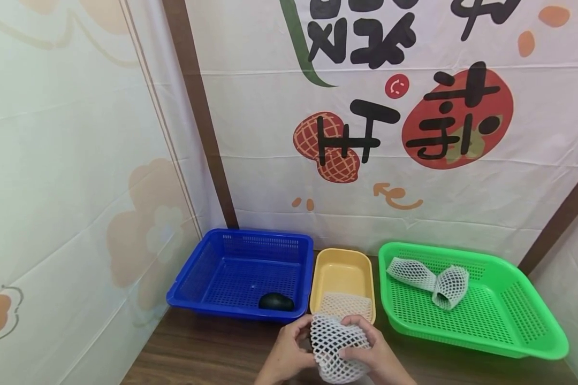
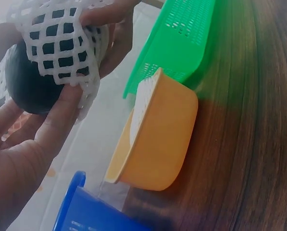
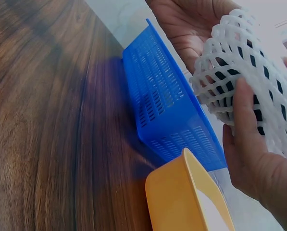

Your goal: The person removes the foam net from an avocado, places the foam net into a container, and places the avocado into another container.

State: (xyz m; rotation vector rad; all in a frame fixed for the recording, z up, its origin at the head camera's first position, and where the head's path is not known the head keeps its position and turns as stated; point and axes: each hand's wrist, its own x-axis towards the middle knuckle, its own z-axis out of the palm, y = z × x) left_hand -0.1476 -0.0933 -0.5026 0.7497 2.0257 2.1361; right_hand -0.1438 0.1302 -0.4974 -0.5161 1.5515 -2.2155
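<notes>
I note the left hand (image 1: 289, 350) in a curved grip, thumb (image 1: 306, 359) parted from the fingers (image 1: 304, 322). The right hand (image 1: 377, 351), close opposite, grips likewise, its thumb (image 1: 355, 353) laid out toward the left. Both wrists (image 1: 394, 370) slant inward, and the palms (image 3: 184, 26) face one another.

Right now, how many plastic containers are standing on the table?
3. In the head view: a blue basket at left, a yellow tray in the middle, a green basket at right. None appears hidden.

printed backdrop (image 1: 255, 128) | floral cloth (image 1: 82, 176) at left | brown wooden table (image 1: 202, 345)
</notes>
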